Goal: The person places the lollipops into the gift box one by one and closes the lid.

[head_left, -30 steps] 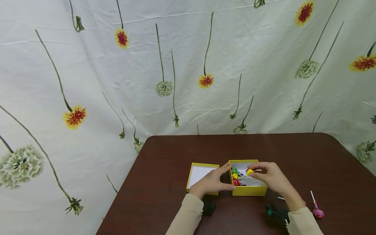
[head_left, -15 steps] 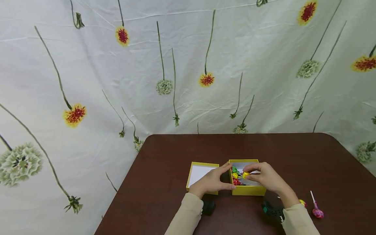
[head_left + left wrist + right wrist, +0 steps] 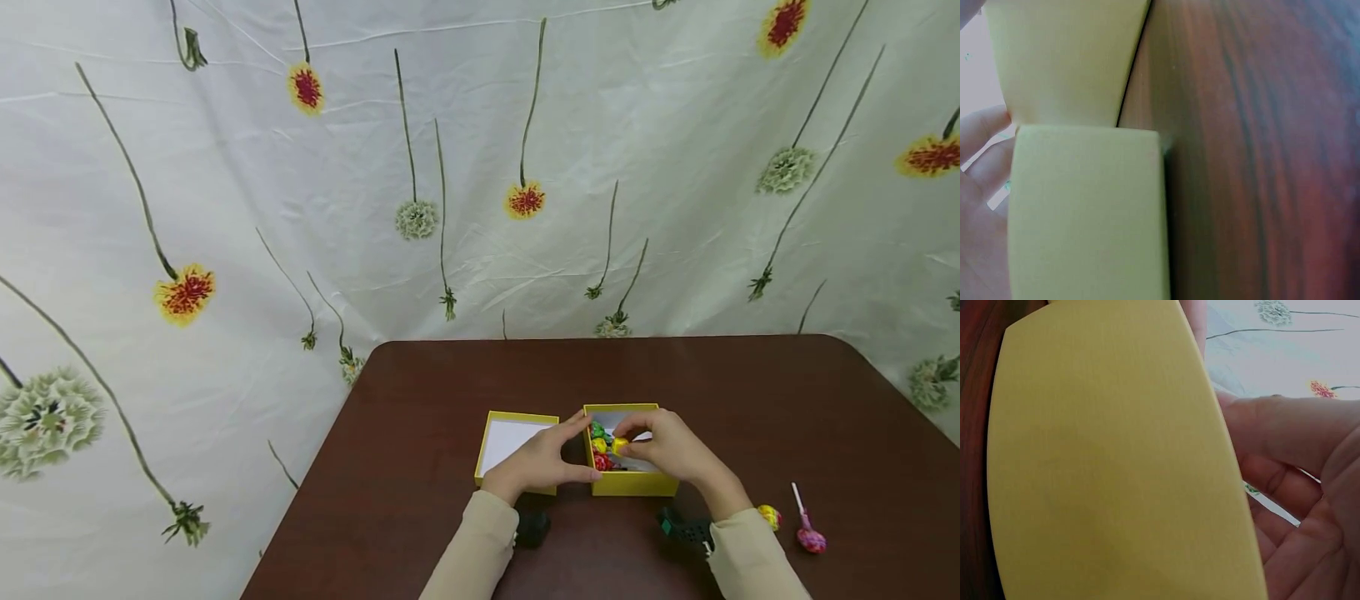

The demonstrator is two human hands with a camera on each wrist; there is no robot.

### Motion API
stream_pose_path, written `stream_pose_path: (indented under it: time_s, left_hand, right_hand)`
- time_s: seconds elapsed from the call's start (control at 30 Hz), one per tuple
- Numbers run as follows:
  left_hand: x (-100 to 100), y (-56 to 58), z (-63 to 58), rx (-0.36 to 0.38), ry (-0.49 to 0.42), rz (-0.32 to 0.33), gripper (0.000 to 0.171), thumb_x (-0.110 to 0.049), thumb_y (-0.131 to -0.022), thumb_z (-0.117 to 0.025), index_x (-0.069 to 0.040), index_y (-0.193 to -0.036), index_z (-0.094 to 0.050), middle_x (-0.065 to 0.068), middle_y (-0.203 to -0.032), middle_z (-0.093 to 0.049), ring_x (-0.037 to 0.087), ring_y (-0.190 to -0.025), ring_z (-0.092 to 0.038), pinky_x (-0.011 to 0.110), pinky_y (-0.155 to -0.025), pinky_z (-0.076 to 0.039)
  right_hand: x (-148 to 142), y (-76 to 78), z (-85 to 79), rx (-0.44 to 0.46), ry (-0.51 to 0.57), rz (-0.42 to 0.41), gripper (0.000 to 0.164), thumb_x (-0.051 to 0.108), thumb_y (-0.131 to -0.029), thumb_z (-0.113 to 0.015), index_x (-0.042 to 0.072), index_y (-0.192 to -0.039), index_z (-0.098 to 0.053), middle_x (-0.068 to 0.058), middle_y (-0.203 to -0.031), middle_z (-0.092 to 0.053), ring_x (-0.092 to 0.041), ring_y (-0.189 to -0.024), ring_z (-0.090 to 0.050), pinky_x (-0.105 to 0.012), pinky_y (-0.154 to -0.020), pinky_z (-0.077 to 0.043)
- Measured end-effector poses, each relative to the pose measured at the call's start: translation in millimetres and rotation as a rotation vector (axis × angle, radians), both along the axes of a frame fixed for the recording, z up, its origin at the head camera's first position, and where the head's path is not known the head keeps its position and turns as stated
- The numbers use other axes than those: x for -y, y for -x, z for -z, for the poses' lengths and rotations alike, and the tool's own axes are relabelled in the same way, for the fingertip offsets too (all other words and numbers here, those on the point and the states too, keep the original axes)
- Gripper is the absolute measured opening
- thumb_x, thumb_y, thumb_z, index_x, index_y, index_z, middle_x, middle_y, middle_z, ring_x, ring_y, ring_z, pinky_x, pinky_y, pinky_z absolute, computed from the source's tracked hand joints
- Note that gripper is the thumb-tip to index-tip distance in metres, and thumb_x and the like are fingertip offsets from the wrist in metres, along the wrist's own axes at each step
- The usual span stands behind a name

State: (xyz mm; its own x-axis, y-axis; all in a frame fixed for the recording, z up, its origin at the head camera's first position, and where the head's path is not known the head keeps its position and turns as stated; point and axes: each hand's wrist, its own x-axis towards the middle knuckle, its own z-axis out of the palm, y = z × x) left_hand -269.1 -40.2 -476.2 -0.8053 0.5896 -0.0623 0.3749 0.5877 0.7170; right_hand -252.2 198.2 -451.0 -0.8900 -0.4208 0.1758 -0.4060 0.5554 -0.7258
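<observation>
A yellow box [image 3: 633, 485] with a white inside holds several wrapped lollipops along its left side: green [image 3: 597, 431], yellow [image 3: 598, 447] and red [image 3: 602, 462]. My right hand [image 3: 678, 450] reaches over the box's right side and pinches a yellow-wrapped lollipop [image 3: 619, 447] by its head, close to the others. At the box's left wall rests my left hand [image 3: 536, 462], thumb and fingers spread straight toward its front and back corners. In the right wrist view, the box's yellow wall [image 3: 1116, 456] hides the fingertips.
Left of the box lies its matching yellow lid [image 3: 553, 490], inside up, partly under my left hand. On the dark brown table [image 3: 450, 550], a yellow-red lollipop [image 3: 770, 517] and a pink lollipop [image 3: 812, 540] lie at the right. A flower-printed white cloth [image 3: 337, 183] hangs behind.
My right hand has moved left and lower inside the box with the yellow lollipop, up to the others. The yellow-red lollipop on the table has come out from behind the right wrist.
</observation>
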Motion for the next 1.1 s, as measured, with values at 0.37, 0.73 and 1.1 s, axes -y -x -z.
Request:
stream_pose_path:
  time_s: [0.37, 0.73, 1.1]
  left_hand:
    - [0, -0.2, -1.4, -0.001, -0.009, 0.007, 0.086, -0.049, -0.089, -0.073, -0.027, -0.159, -0.029, -0.010, -0.168, -0.016, 0.022, -0.152, -0.028, 0.048, -0.120, -0.032]
    - [0, -0.9, -1.7, -0.001, -0.014, 0.010, 0.086, -0.048, -0.089, -0.073, -0.028, -0.159, -0.028, -0.010, -0.168, -0.016, 0.021, -0.152, -0.028, 0.048, -0.120, -0.033]
    - [0, -1.0, -2.3, 0.008, -0.002, 0.004, 0.086, -0.050, -0.088, -0.072, -0.031, -0.159, -0.027, -0.013, -0.167, -0.015, 0.023, -0.153, -0.027, 0.050, -0.119, -0.034]
  right_hand:
    - [4, 3.7, 2.7, 0.001, -0.041, 0.025, 0.011, 0.002, -0.084, -0.077, 0.004, -0.095, -0.076, -0.003, -0.092, -0.074, -0.017, -0.086, -0.068, -0.024, -0.072, -0.055]
    - [8, 2.7, 2.2, 0.020, -0.079, 0.028, 0.006, 0.002, -0.083, -0.078, 0.005, -0.088, -0.078, -0.002, -0.086, -0.074, -0.013, -0.080, -0.065, -0.024, -0.067, -0.054]
    - [14, 4.3, 4.3, 0.028, -0.099, 0.010, 0.005, -0.003, -0.081, -0.078, 0.002, -0.084, -0.077, -0.004, -0.082, -0.074, -0.011, -0.074, -0.064, -0.024, -0.063, -0.055]
